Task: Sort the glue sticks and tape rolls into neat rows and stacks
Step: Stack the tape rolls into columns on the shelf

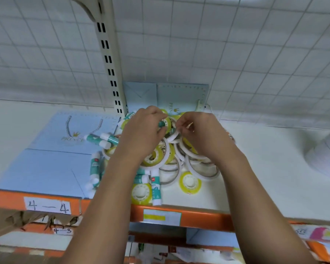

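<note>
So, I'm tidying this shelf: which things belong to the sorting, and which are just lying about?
Belongs to the job: glue sticks; yellow tape rolls; white tape rolls, all in one jumbled pile.

Just lying about: flat blue paper bag; upright blue bag behind the pile; white roll far right; 4-4 shelf label.

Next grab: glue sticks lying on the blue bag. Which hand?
Left, likely. Those glue sticks lie beside the left hand, which already grips a teal glue stick; the right hand sits across the tape rolls.
</note>
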The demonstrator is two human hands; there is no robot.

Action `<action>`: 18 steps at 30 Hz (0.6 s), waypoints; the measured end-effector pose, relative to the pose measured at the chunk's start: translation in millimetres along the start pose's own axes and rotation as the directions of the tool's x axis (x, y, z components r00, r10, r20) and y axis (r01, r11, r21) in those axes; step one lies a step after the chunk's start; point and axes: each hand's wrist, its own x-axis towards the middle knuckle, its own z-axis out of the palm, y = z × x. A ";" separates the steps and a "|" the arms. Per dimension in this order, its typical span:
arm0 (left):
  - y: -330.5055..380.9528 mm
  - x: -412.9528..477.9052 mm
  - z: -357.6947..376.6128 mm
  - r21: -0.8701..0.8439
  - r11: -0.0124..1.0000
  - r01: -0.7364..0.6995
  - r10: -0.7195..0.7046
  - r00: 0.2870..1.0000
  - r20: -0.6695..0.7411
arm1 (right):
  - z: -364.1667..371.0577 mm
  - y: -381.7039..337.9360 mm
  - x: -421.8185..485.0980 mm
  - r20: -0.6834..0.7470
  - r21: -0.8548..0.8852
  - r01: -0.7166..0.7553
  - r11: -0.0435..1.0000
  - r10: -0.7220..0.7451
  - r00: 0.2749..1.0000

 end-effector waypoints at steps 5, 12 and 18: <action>-4.4 15.2 4.4 0.042 0.999 0.026 -0.028 0.998 0.048 | -1.4 6.4 19.1 -0.046 -0.040 -0.006 0.999 0.004 0.999; -5.3 23.9 5.9 0.030 0.994 0.104 -0.107 0.990 0.096 | 1.7 19.1 43.0 0.012 -0.132 -0.011 0.991 0.012 1.000; -1.6 25.2 5.0 0.024 0.988 0.153 -0.154 0.984 0.085 | 9.7 25.3 55.0 0.124 -0.186 -0.001 0.983 0.025 0.992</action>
